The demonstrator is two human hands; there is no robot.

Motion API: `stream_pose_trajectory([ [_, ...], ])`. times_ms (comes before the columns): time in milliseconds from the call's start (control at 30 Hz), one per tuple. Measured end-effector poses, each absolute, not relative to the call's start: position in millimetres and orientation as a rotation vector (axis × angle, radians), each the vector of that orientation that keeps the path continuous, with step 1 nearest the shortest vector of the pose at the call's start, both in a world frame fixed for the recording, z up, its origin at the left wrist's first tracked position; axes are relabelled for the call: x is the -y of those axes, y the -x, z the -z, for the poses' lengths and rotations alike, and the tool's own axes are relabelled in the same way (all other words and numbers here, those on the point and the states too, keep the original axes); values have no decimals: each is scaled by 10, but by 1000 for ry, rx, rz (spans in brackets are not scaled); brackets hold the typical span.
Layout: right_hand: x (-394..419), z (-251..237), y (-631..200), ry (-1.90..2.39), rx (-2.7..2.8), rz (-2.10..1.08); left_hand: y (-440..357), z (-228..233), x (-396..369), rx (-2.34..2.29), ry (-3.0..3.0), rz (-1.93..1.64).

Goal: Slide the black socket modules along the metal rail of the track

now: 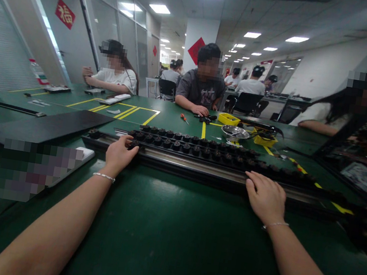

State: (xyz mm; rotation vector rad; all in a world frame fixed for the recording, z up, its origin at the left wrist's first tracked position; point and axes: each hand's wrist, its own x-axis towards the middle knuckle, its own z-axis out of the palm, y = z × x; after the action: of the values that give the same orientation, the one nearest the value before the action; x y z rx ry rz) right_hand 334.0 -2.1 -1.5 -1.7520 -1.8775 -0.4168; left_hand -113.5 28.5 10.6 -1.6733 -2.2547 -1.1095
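left hand (120, 153) curled, fingertips pinching a black knob at the long black rail's (200, 161) left end | right hand (264, 197) spread flat, pressing the rail's near edge | best steadied evenly, both ends | beyond rail: steel bowl (235, 132), contents unclear; yellow tray (228, 118), contents hidden

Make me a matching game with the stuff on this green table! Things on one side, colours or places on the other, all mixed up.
Things:
1. small tray
2. round bowl
3. screwdriver
4. left hand

Matches:
A. red handle
B. on the left end of the long black rail
C. yellow
D. shiny metal

Pairs: 1-C, 2-D, 3-A, 4-B
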Motion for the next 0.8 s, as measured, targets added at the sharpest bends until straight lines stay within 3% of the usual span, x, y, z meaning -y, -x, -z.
stream_pose_trajectory([
  [800, 37, 4, -3329, 1744, 1866, 406, 1043, -162, -242, 2269, 1747, 1108],
])
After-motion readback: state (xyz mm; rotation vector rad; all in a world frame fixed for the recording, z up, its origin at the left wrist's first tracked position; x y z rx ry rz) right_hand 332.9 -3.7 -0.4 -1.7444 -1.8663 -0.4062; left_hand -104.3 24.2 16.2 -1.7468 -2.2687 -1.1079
